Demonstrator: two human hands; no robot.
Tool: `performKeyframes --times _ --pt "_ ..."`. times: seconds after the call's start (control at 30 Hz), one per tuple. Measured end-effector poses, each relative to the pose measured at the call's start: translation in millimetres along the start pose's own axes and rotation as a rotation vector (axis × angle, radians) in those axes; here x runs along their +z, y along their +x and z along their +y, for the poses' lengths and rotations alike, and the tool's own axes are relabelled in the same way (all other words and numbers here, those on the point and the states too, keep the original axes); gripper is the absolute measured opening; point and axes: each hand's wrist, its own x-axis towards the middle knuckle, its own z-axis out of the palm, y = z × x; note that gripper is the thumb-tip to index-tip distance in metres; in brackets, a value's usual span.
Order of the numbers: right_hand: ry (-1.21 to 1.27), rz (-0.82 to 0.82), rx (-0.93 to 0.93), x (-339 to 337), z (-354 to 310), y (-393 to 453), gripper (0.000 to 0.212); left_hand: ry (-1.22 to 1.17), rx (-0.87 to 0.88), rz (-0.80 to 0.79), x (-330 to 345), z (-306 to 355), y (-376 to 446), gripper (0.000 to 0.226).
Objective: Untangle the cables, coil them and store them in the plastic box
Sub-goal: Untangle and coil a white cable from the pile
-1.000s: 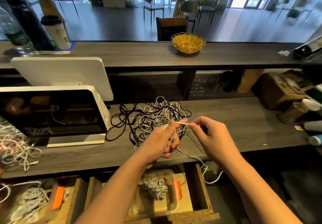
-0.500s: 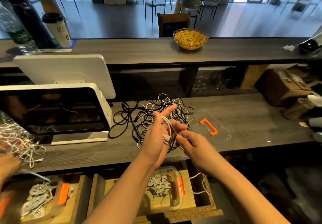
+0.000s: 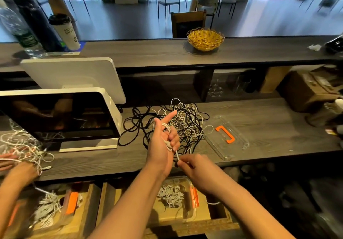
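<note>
A tangle of black and white cables (image 3: 185, 121) lies on the dark wooden counter (image 3: 259, 112). My left hand (image 3: 163, 142) is raised upright in front of the pile, index finger pointing up, with a white cable (image 3: 168, 127) looped around its fingers and its plug held against the palm. My right hand (image 3: 193, 166) is just below and to the right, pinching the same white cable near its free end. In the open drawer beneath, a clear plastic box (image 3: 187, 214) with an orange latch holds several coiled white cables (image 3: 171, 196).
The box's clear lid (image 3: 235, 145) with an orange handle lies on the counter to the right. A white point-of-sale screen (image 3: 59, 119) stands at the left. Another person's hands (image 3: 20, 170) work white cables at the far left. A yellow basket (image 3: 205, 39) sits on the upper shelf.
My right hand has dropped lower and toward me, drawing the white cable taut from my left hand. My left hand now has the cable wrapped over its fingers.
</note>
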Motion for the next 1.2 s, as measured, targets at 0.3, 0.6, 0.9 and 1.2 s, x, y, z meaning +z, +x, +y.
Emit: performKeyframes --times 0.3,0.6,0.9,1.2 --pt "-0.026 0.041 -0.109 -8.3 -13.8 -14.6 0.03 0.329 0.002 -0.099 1.5 -0.7 2.4 0.055" --pt "0.131 0.225 -0.155 -15.2 -20.6 -18.5 0.014 0.53 -0.189 -0.222 1.8 1.8 -12.1 0.075" --pt "0.057 0.508 -0.126 -39.0 -9.7 -13.1 0.022 0.5 -0.541 -0.351 -6.1 5.5 -20.6 0.106" --pt "0.194 0.743 -0.139 -61.9 6.5 -16.1 0.032 0.629 -0.536 -0.7 -9.5 18.3 -24.9 0.049"
